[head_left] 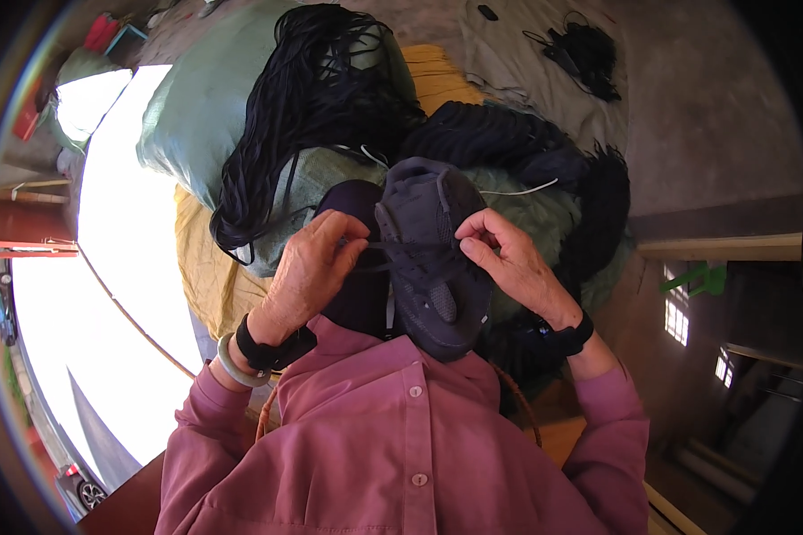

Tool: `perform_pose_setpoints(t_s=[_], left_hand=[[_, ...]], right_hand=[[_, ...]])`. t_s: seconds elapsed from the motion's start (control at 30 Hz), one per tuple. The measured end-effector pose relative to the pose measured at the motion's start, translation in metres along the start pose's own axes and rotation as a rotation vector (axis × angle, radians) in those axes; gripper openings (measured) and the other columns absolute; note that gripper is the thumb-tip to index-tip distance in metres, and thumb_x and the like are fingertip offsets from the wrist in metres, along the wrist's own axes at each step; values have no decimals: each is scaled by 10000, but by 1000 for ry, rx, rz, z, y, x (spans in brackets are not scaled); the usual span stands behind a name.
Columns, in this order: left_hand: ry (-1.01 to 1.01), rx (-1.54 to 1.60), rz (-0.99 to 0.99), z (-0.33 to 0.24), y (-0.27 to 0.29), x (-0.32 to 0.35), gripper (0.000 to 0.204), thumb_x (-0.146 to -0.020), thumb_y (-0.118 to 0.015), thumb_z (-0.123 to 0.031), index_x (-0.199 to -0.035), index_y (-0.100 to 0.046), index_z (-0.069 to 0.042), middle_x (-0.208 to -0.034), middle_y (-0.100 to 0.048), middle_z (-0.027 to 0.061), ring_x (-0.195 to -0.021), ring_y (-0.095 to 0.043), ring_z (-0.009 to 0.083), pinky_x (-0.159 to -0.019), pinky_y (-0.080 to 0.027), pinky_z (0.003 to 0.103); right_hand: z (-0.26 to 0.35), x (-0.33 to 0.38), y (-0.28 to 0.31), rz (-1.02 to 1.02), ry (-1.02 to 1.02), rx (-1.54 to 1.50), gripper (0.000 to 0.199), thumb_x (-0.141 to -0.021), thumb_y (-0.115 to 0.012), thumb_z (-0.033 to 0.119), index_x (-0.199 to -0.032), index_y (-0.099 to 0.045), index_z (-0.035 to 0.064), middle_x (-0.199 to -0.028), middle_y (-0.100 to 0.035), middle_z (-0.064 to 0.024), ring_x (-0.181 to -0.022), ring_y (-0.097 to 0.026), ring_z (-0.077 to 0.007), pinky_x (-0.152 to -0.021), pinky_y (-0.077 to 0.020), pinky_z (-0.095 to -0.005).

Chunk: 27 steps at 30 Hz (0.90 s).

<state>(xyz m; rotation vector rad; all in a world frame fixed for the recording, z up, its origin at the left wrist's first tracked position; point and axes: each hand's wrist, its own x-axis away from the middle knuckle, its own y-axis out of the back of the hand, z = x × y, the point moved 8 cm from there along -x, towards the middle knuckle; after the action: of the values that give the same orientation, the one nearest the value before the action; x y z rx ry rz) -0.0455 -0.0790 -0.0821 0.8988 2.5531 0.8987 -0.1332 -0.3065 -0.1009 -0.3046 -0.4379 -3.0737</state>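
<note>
A dark grey shoe (419, 209) rests across my lap, its toe toward me and its opening away. My left hand (312, 267) is on the shoe's left side, thumb and forefinger pinching a dark shoelace (385, 245) that stretches from the shoe. At the right edge of the shoe, my right hand (513, 263) is closed in a pinch; the lace appears to run into its fingertips, though dark on dark makes this hard to see. Beyond the shoe, a thick bunch of black laces (308, 107) drapes over a pale green sack (192, 125).
A long pile of dark shoes or uppers (509, 147) curves round the right side. Yellow cloth (210, 267) lies at left, beside bright sunlit ground. A grey cloth (517, 62) with a black tangled bundle (584, 58) is at the far right.
</note>
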Motion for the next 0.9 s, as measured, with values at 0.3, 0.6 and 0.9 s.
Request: perform_pose_setpoints(t_s=[0.3, 0.6, 0.9], left_hand=[[64, 80, 220, 1, -32, 2, 173, -964, -732, -152, -1053, -677, -13, -884, -720, 139, -822, -723, 288, -740, -551, 373], [65, 90, 243, 8, -17, 12, 160, -960, -717, -159, -1025, -719, -13, -826, -708, 120, -759, -693, 192, -705, -538, 342], [170, 102, 442, 25, 1, 32, 177, -1003, -639, -153, -1009, -753, -18, -791, -731, 76, -708, -682, 159, -667, -533, 320]], right_hand=[[20, 5, -5, -72, 170, 201, 86, -988, -673, 105, -1012, -683, 24, -917, -640, -64, -871, -608, -218, -802, -494, -323], [34, -2, -12, -71, 204, 188, 63, -996, -664, 76, -1026, -683, 23, -939, -623, -69, -816, -624, -203, -746, -505, -320], [68, -20, -35, 9, 341, 309, 80, -975, -673, 81, -1031, -700, 30, -981, -657, -91, -882, -683, -252, -781, -540, -350]])
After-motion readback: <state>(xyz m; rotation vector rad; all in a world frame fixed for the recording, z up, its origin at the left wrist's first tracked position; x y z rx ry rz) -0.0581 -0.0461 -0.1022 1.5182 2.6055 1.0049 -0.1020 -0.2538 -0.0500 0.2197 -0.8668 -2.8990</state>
